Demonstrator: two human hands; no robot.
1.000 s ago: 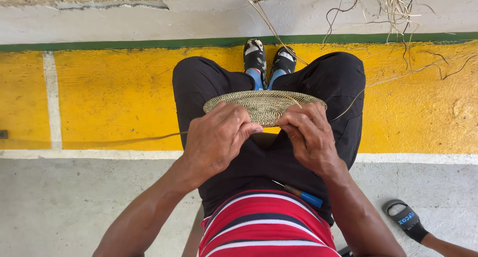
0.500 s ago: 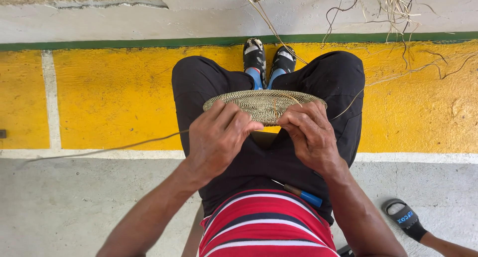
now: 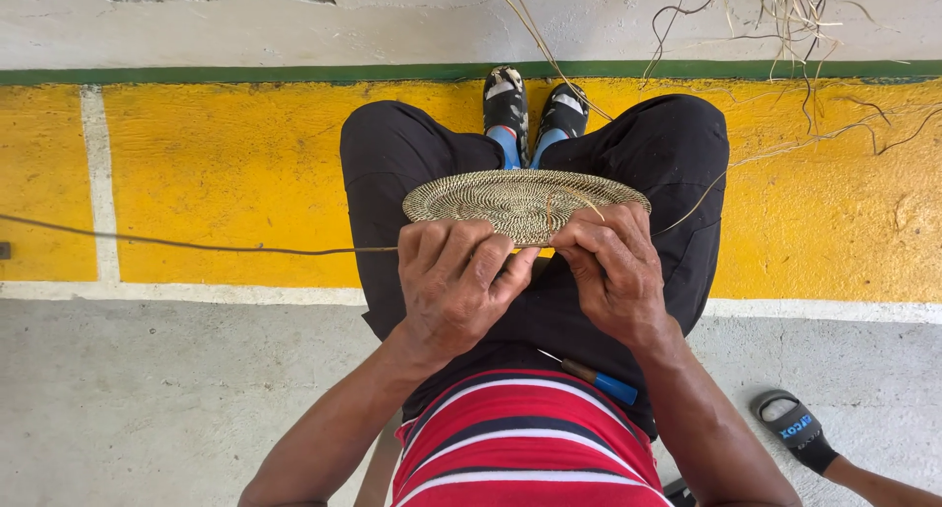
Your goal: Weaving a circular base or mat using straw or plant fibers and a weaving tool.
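Seen from above, a seated person in a red, white and navy striped shirt and black trousers; a blue-handled tool lies across the lap just above the shirt hem. Both forearms reach forward from the bottom of the view, wrists bent down over the knees. The left hand is curled with its fingers gripping the near edge of a flat, round woven mat, thumb angled toward the other hand; the right hand pinches the same near rim, fingertips pressed together on the weave. The mat rests tilted on the knees, coiled in tan and dark fibre, with nothing lying on it; a loose fibre strand runs from under the left hand far out to the left, and another thin strand trails off to the right. Beyond the knees, two patterned shoes sit side by side on a yellow painted floor band; past it a green stripe and grey concrete with dry fibres hanging in. At the lower right, another person's foot in a black sandal.
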